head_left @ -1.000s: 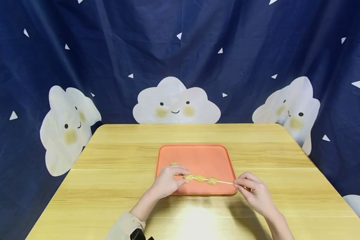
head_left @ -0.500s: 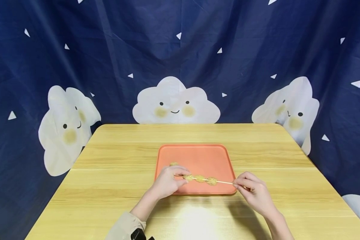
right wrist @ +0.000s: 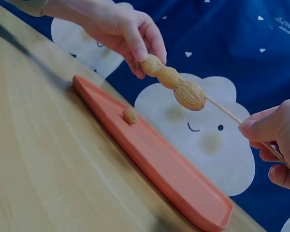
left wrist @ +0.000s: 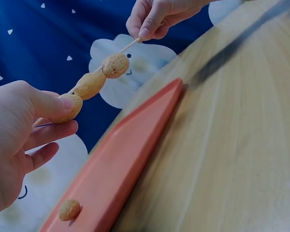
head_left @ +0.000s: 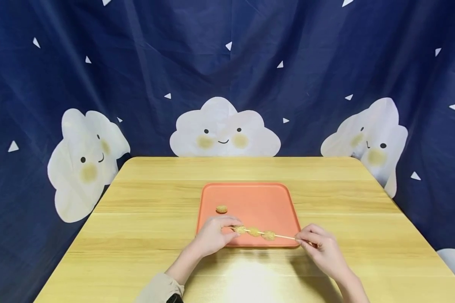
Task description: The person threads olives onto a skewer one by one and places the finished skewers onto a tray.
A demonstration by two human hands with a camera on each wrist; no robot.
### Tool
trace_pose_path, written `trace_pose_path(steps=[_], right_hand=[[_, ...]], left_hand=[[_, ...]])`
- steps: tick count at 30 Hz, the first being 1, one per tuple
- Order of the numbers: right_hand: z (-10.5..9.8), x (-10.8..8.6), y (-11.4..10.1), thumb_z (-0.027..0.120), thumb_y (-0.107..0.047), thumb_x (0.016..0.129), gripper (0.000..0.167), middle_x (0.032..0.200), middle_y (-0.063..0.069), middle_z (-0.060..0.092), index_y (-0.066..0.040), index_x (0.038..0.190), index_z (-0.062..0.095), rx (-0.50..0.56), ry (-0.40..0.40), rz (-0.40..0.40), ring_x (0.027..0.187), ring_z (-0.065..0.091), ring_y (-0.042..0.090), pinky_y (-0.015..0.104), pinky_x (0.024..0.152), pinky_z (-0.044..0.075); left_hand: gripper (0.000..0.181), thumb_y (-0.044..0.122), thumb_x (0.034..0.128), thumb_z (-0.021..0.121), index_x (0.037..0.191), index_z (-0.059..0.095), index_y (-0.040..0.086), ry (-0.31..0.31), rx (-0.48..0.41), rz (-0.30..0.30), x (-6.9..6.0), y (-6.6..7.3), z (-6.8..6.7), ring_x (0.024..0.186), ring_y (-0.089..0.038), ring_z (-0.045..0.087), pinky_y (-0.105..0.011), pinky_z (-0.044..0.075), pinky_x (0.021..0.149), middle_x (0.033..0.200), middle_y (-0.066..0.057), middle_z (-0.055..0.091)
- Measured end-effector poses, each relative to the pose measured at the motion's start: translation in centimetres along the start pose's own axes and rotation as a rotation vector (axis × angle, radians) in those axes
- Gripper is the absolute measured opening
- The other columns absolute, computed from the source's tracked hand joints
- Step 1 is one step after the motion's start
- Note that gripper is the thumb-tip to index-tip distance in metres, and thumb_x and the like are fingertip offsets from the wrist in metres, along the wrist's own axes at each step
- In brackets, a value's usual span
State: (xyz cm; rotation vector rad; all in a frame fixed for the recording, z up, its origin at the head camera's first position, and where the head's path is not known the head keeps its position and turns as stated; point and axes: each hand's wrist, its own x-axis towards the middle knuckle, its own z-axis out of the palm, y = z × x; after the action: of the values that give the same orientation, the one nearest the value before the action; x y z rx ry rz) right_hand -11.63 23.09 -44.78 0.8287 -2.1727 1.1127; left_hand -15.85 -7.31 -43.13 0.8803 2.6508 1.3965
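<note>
A thin wooden skewer (head_left: 285,237) carries three tan, wrinkled oval food pieces (right wrist: 189,95), held above the tray. At its left end, my left hand (head_left: 214,234) pinches the end piece (left wrist: 70,107) between thumb and fingers. The bare right end of the skewer is pinched by my right hand (head_left: 322,248), thumb against forefinger. Both wrist views show the skewer raised and apart from the tray. One loose tan piece (head_left: 221,209) lies on the tray beyond my left hand. My left fingers partly cover the skewer's left tip in the head view.
The orange-pink rectangular tray (head_left: 261,202) with a low rim lies on a light wooden table (head_left: 155,198). A dark blue curtain (head_left: 148,75) with white clouds hangs behind and beside the table.
Both hands and the skewer have shifted slightly toward me. The loose piece on the tray, partly hidden before by my left hand, now shows whole. Both grips stay the same.
</note>
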Motion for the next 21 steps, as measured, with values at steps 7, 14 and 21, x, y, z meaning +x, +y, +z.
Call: trace_pose_path(steps=[7,14,21], right_hand=[[-0.2,0.0,-1.4,0.067,0.028,0.056,0.039,0.076,0.002,0.058,-0.005,0.076,0.068,0.015,0.018,0.008,0.054,0.039,0.002,0.008,0.045,0.030],[-1.0,0.6,-3.2,0.066,0.030,0.054,0.040,0.075,0.000,0.058,-0.004,0.075,0.068,0.006,0.035,0.011,0.054,0.039,0.003,0.008,0.045,0.030],[-1.7,0.0,-2.7,0.069,0.025,0.058,0.035,0.074,0.000,0.058,-0.006,0.075,0.067,-0.025,0.055,0.050,0.055,0.041,0.004,0.010,0.045,0.031]], left_hand=[[0.021,0.017,0.0858,0.067,0.105,0.069,0.008,-0.001,-0.039,-0.007,-0.5,-0.9,0.1,0.096,-0.016,0.060,-0.039,0.048,0.086,0.107,0.000,0.065],[0.018,0.012,0.0836,0.068,0.100,0.070,0.006,0.112,0.017,0.012,-0.7,-2.3,-0.8,0.097,-0.018,0.061,-0.040,0.047,0.088,0.102,0.001,0.067],[0.016,0.013,0.0817,0.070,0.096,0.071,0.007,0.232,0.201,-0.026,-0.4,-4.6,-2.0,0.099,-0.024,0.060,-0.043,0.046,0.087,0.100,-0.002,0.068]])
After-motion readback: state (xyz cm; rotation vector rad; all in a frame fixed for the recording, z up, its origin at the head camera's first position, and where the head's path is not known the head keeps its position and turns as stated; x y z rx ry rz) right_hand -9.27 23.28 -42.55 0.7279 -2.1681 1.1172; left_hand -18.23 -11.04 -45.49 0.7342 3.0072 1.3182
